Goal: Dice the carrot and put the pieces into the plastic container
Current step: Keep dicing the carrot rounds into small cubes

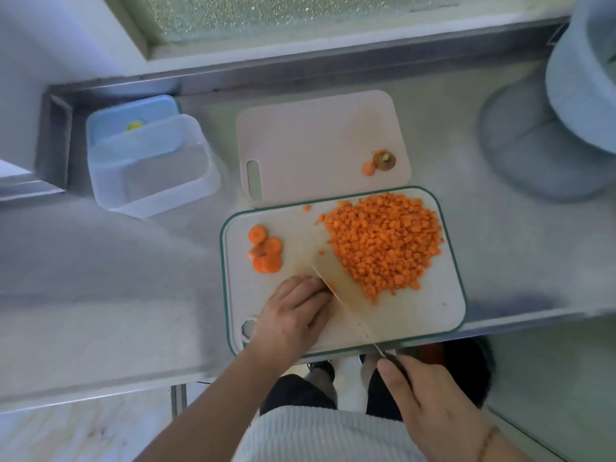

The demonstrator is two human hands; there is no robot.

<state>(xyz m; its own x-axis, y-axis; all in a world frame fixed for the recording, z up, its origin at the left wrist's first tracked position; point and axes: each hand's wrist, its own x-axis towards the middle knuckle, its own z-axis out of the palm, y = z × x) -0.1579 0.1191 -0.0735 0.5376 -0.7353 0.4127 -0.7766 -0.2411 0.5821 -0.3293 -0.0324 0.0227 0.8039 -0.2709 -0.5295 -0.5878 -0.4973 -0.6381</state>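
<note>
Dicing mostly done: large diced carrot pile on cutting board, few slices left, plastic container empty; right hand grips knife, left hand curls over a piece.

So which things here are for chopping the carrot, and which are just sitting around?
For the job:
- knife, held by the right hand
- left hand, holding down a carrot bit
- carrot slices
- diced pile
- green-edged board
- plastic container

Just sitting around:
- pink board with carrot ends
- blue lid
- grey pot
</note>
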